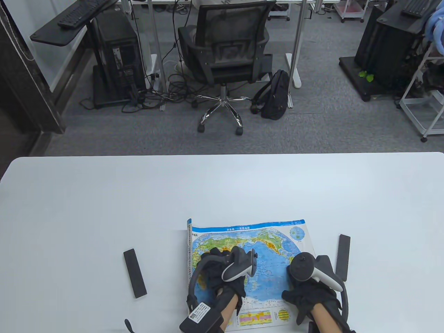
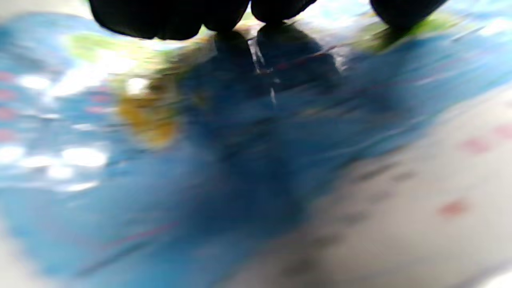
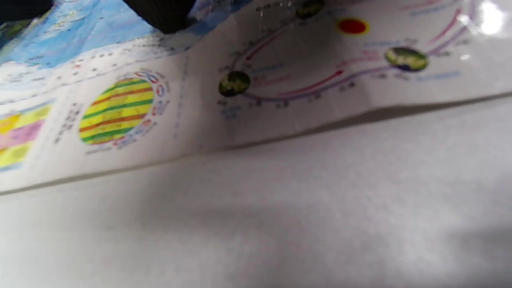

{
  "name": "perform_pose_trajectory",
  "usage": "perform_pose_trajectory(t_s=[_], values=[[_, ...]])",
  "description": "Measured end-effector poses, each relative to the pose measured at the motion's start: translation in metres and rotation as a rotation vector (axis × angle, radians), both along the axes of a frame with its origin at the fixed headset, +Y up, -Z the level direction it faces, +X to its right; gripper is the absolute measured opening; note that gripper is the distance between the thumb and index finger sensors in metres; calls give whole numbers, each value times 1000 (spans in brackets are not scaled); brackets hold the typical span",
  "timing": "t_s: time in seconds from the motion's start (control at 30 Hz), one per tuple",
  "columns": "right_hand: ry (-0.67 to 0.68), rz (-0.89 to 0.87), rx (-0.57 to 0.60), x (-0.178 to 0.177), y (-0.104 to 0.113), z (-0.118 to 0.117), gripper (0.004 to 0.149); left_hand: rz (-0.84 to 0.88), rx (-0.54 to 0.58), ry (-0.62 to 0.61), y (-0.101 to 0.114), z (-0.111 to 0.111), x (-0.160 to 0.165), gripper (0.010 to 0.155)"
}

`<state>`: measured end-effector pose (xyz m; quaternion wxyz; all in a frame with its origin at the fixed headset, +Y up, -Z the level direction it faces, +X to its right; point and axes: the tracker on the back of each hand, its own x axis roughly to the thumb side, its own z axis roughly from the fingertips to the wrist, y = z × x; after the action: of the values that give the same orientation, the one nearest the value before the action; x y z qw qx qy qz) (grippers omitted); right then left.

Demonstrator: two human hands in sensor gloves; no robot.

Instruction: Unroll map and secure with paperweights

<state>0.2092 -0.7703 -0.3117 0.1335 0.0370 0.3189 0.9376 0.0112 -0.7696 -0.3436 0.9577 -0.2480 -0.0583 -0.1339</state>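
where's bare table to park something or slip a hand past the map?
Free: the table's whole far half beyond the map; the strip between the left paperweight and the map; right of the right paperweight. Crowded: on the map, under the left hand and right hand.

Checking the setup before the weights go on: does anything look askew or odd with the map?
The map does not lie fully flat: in the right wrist view its near edge lifts off the table, casting a shadow. Both paperweights lie beside it, not on it.
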Motion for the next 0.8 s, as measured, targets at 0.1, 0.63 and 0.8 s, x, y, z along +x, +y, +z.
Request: perform_pose_trajectory(t_s=[0.1, 0.63, 0.8], values=[[4, 8, -4, 0, 0, 0, 73, 146, -46, -6, -4, -4, 20, 79], [-3, -49, -34, 5, 0, 0, 80, 389, -269, -37, -37, -2, 55, 82], [6, -43, -37, 4, 1, 0, 80, 363, -288, -22, -37, -3, 56, 81]])
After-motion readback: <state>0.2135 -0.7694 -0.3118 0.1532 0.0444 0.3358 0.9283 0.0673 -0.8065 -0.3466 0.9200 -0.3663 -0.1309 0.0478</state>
